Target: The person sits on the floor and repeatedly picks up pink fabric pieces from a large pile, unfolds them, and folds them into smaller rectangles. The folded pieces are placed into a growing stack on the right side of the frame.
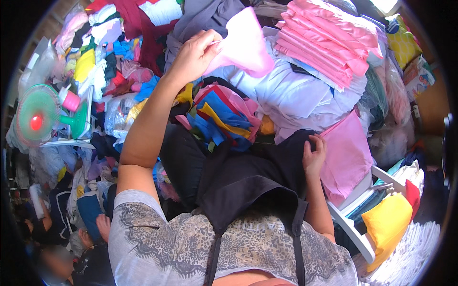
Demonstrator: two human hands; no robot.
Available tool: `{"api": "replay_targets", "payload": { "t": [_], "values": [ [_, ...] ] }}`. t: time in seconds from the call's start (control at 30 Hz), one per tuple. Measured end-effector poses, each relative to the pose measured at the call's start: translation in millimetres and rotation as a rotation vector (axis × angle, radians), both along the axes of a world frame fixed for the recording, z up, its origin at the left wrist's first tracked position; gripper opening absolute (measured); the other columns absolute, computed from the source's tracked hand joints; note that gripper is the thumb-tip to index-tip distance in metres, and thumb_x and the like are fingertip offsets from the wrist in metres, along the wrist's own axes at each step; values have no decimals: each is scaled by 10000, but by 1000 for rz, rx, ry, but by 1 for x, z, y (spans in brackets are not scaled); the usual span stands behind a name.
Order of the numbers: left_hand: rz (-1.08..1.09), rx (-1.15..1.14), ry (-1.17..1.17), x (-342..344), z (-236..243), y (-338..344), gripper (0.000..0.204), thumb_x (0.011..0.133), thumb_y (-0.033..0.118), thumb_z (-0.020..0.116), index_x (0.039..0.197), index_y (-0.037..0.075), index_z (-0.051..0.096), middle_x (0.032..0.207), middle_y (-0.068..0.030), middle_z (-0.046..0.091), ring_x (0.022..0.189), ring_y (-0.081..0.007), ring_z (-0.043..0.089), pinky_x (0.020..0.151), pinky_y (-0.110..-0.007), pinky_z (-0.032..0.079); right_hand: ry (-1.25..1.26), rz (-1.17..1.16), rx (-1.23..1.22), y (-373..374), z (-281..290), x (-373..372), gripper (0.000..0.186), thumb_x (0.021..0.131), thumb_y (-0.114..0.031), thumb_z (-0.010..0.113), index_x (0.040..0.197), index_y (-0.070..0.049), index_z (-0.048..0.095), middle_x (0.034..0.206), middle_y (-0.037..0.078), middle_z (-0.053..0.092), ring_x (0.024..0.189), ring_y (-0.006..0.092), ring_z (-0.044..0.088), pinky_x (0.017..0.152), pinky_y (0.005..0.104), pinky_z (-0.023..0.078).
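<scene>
Head view: one left hand (198,53) is pinching the edge of one pink piece (247,45), which is hanging raised beyond the lap; the curled fingers are partly hiding the pinch. One right hand (315,155) is resting near the right knee, loosely open; whether it is touching the pink cloth (347,159) beside it cannot be told. Ahead of the dark apron (253,178), coloured pieces (217,114) are overlapping too closely to count. Farther off, one pink stack (327,38) is lying on white cloth (281,90). One fan (78,125) is standing left, its blades blurring. At lower left, at least two people are showing, partly hidden.
</scene>
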State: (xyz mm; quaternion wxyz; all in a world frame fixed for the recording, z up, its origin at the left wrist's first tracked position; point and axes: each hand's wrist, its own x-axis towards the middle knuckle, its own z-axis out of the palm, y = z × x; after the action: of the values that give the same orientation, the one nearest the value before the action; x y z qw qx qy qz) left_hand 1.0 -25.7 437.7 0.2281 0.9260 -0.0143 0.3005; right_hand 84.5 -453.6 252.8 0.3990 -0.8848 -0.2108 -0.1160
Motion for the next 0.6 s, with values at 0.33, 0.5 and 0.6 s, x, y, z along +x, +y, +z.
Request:
{"api": "replay_targets", "payload": {
  "t": [0.33, 0.5, 0.6],
  "values": [
    [-586, -839, 633, 22, 77, -57, 167, 1019, 154, 511, 1082, 30, 603, 970, -2, 623, 920, -70, 611, 827, -217, 491, -66, 503, 325, 78, 134, 12, 530, 768, -61, 762, 1269, -92, 592, 1366, 99, 551, 1239, 237, 537, 920, 350, 466],
    [-655, -863, 761, 36, 95, -96, 181, 1011, 157, 519, 1089, 19, 605, 981, -17, 640, 929, -89, 640, 831, -236, 515, 67, 900, 488, 103, 199, 38, 623, 756, -96, 782, 1333, -116, 548, 1337, 88, 555, 1243, 219, 525, 969, 382, 449],
    [-664, -904, 823, 45, 100, -111, 187, 1015, 164, 522, 1095, 20, 608, 989, -21, 645, 929, -90, 644, 832, -237, 519, 429, 1141, 457, 108, 209, 54, 612, 792, -91, 769, 1352, -79, 522, 1228, 47, 622, 1139, 160, 574, 944, 354, 462]
  ]
}}
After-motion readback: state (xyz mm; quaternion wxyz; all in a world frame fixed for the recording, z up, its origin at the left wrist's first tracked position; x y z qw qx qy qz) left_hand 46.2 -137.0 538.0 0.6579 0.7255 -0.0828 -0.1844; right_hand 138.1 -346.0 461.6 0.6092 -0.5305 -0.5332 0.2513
